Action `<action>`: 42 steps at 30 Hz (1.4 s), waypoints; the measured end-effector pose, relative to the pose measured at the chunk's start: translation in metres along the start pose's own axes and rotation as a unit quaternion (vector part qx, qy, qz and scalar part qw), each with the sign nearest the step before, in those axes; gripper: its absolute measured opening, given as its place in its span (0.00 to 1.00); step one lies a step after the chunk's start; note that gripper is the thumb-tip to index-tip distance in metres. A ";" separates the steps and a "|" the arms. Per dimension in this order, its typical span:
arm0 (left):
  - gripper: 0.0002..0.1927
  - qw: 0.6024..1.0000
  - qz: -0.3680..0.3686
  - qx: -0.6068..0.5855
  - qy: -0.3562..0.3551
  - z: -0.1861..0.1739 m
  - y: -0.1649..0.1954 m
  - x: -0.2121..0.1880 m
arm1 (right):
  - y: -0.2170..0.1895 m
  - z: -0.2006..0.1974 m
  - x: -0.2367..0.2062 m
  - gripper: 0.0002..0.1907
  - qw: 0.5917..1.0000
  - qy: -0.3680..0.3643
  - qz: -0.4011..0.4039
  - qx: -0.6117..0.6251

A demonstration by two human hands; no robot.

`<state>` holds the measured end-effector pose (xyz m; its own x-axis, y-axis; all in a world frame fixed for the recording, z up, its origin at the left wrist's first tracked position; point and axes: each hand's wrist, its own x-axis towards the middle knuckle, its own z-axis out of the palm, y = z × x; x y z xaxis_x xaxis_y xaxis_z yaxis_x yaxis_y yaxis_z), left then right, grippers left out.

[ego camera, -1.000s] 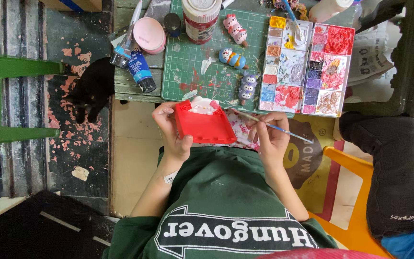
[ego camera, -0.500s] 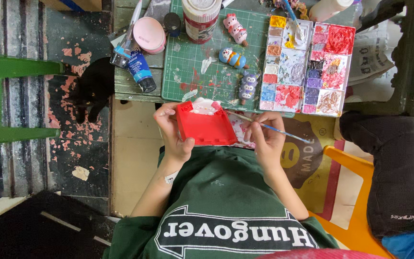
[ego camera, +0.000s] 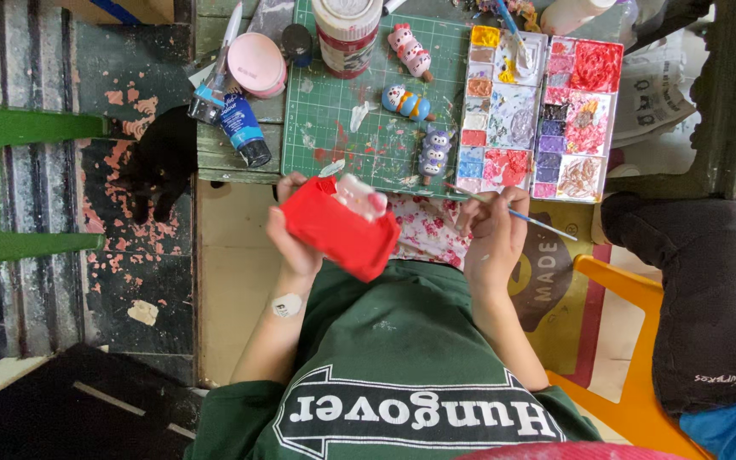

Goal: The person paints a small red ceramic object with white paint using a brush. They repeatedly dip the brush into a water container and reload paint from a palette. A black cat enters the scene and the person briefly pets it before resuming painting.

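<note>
The left hand (ego camera: 293, 243) wraps its fingers around a red block-shaped figure (ego camera: 339, 228), matte and evenly coated, with a glossy pale pink-and-white lump at its upper end; the hand grips it from the left edge, tilted, above the lap. The right hand (ego camera: 493, 232) is closed around a thin paintbrush (ego camera: 517, 215), whose slim handle sticks out to the right of the fist, light blue toward the end; the bristle tip, on the side toward the red figure, is too fine to make out. Between the two grips lies a floral cloth (ego camera: 426, 234), crumpled and soft, partly covered by the red figure. Beyond the hands, a green cutting mat (ego camera: 342, 128) with a printed grid is smeared with dried white and red paint. On it lie three small rounded figurines (ego camera: 434, 152), smooth and painted. Just above the brush hand sit two white plastic palettes (ego camera: 543, 102), their square wells caked with thick, ridged paint. A blue paint tube (ego camera: 243, 129) lies left of the mat. The top edge cuts off a jar (ego camera: 347, 34).
</note>
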<state>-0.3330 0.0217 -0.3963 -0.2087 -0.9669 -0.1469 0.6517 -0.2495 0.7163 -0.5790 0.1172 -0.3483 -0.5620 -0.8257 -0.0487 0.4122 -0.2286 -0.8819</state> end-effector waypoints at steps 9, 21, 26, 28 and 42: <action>0.47 0.914 -0.239 -0.329 -0.019 0.024 0.022 -0.002 | -0.003 -0.004 -0.011 0.04 0.997 -0.056 0.045 0.030; 0.39 0.827 -0.305 -0.440 -0.174 0.028 0.003 0.016 | 0.007 -0.003 -0.027 0.08 0.979 -0.191 0.069 0.024; 0.37 0.817 -0.308 -0.463 -0.152 0.031 -0.006 0.007 | 0.000 0.002 -0.031 0.05 0.972 -0.226 0.049 0.032; 0.37 0.792 -0.327 -0.495 -0.142 0.031 -0.009 0.004 | 0.001 0.003 -0.030 0.04 0.972 -0.225 0.070 -0.003; 0.37 0.790 -0.338 -0.496 -0.124 0.033 -0.011 -0.003 | 0.016 0.006 -0.043 0.05 0.968 -0.227 0.089 -0.063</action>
<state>-0.3639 0.0294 -0.3814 -0.8098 -0.5853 -0.0413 0.5557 -0.7424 -0.3743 -0.5435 0.1459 -0.3575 -0.1046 -0.9943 -0.0197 0.3660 -0.0200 -0.9304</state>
